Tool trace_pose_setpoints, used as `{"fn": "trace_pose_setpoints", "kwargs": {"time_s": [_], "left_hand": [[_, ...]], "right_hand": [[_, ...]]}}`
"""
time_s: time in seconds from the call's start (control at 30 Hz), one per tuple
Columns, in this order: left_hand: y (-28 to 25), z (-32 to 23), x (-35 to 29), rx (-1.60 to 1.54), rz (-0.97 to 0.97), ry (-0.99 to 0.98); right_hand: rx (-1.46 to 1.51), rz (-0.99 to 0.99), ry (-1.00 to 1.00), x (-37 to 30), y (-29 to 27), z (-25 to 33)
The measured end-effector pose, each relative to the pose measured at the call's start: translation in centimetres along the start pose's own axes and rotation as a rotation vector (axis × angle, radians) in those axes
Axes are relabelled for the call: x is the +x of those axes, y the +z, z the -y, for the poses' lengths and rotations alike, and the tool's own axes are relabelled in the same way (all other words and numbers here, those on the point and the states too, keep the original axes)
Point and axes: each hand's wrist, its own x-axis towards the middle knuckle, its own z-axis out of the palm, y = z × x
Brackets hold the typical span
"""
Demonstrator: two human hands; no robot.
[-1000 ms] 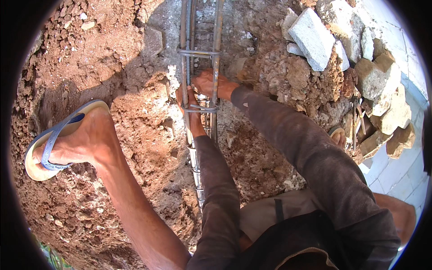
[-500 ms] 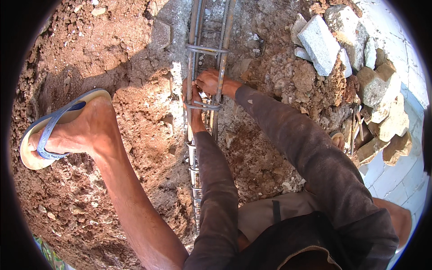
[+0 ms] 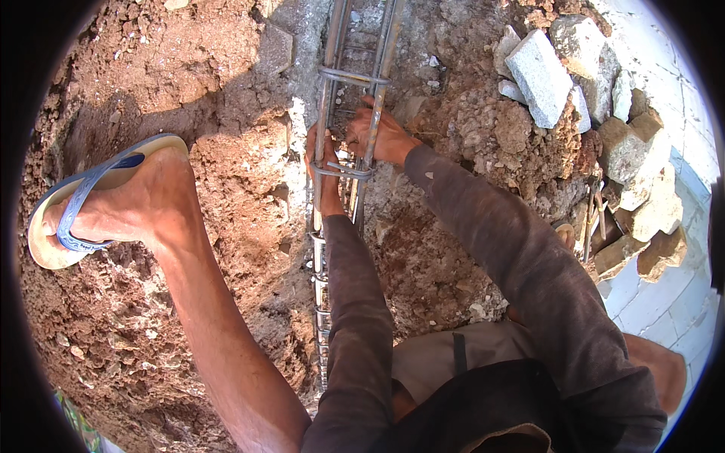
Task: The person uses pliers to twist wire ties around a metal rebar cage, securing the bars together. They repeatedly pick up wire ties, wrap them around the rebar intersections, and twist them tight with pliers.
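Note:
A steel rebar cage [image 3: 355, 45] of long bars and square ties lies along a trench in red earth. My left hand [image 3: 325, 177] is closed around the cage's left bar, just under a wire tie [image 3: 341, 171]. My right hand [image 3: 377, 134] grips the right bar a little farther up, fingers wrapped round it. Both forearms are in dark long sleeves. The lower part of the cage [image 3: 321, 317] runs down beside my left arm and is partly hidden by it.
My left foot in a blue-strapped sandal [image 3: 83, 204] stands on a mound of red soil [image 3: 234, 162] at the left. Broken grey stones [image 3: 540, 72] and rubble pile at the upper right. A white tiled floor [image 3: 664, 317] edges the right side.
The view has shifted slightly; both hands stay on the rebar cage near the same tie. My sandalled foot sits a little lower in the picture.

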Motion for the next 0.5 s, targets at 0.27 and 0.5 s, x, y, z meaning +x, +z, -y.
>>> {"fn": "trace_pose_setpoints", "kwargs": {"time_s": [0.27, 0.5], "left_hand": [[0.5, -0.3, 0.5, -0.141, -0.074, 0.021], [0.2, -1.3, 0.4, -0.050, -0.079, 0.019]], "right_hand": [[0.175, -0.016, -0.018, 0.2, -0.7, 0.6], [0.238, -0.170, 0.007, 0.2, 0.2, 0.5]]}}
